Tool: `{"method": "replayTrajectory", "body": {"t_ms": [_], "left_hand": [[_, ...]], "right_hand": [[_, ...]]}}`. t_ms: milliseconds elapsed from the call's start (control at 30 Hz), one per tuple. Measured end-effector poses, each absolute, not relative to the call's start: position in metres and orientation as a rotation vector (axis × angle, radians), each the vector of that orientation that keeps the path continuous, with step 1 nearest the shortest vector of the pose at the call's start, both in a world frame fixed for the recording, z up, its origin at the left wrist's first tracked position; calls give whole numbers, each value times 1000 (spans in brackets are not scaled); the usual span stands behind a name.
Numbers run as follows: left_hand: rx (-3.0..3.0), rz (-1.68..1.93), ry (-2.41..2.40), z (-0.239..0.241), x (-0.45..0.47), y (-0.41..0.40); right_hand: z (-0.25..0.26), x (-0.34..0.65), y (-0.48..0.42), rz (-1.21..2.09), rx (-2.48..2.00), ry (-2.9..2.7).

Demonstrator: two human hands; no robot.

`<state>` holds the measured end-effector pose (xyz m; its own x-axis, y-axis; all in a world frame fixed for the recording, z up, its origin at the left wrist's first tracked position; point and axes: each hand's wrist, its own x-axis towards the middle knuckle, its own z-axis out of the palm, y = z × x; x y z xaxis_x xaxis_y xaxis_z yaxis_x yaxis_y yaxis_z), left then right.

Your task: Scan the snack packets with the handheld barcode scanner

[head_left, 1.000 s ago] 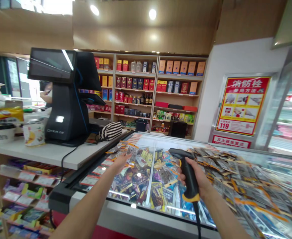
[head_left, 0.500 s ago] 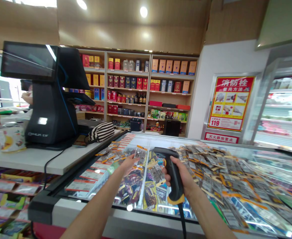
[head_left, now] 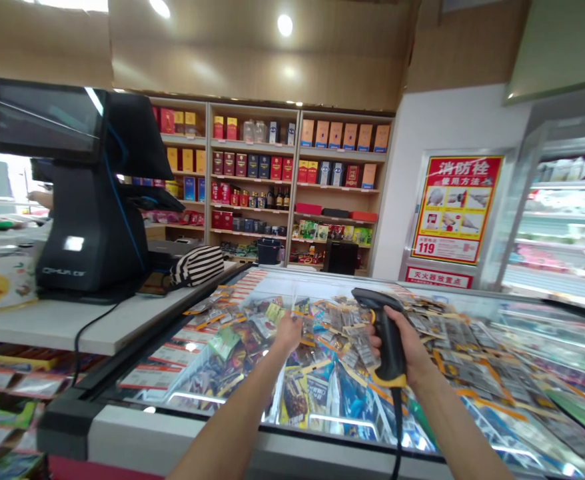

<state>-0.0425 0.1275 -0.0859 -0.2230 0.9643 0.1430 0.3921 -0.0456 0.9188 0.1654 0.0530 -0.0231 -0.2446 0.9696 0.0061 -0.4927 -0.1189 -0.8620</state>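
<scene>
My right hand (head_left: 410, 348) grips a black barcode scanner (head_left: 383, 328) with yellow trim, its head pointing left over the glass lid of a chest freezer (head_left: 252, 437). The scanner's cable (head_left: 397, 433) hangs down toward me. My left hand (head_left: 287, 331) is stretched out over the lid, left of the scanner. Its fingers are pinched on a small clear packet (head_left: 293, 305) held upright. Colourful frozen snack packs (head_left: 302, 393) show through the glass under both hands.
Several small hanging packets (head_left: 472, 347) are heaped on the lid to the right. A black checkout terminal (head_left: 82, 200) and a striped pouch (head_left: 197, 265) sit on the white counter (head_left: 47, 327) at left. Another person's arm (head_left: 40, 197) shows behind the terminal. Stocked shelves (head_left: 272, 180) and a red poster (head_left: 455, 210) stand behind.
My left hand picked a small packet off the lid and carried it rightward. My right hand moved the scanner up and to the right. The camera turned slightly right.
</scene>
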Motion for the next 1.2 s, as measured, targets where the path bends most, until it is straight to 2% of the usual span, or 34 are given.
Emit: {"method": "replayTrajectory", "body": {"t_ms": [367, 600, 767, 1200], "left_hand": [[1786, 1159, 1861, -97, 13, 138], [1795, 1077, 2274, -86, -86, 140], [1782, 890, 2480, -92, -157, 125], [1899, 750, 2505, -86, -155, 87]], "right_hand": [[-27, 183, 51, 1571, -744, -896], [-28, 172, 56, 1610, -827, -911], [-28, 151, 58, 1654, -803, -909], [-38, 121, 58, 1707, -760, -956]]}}
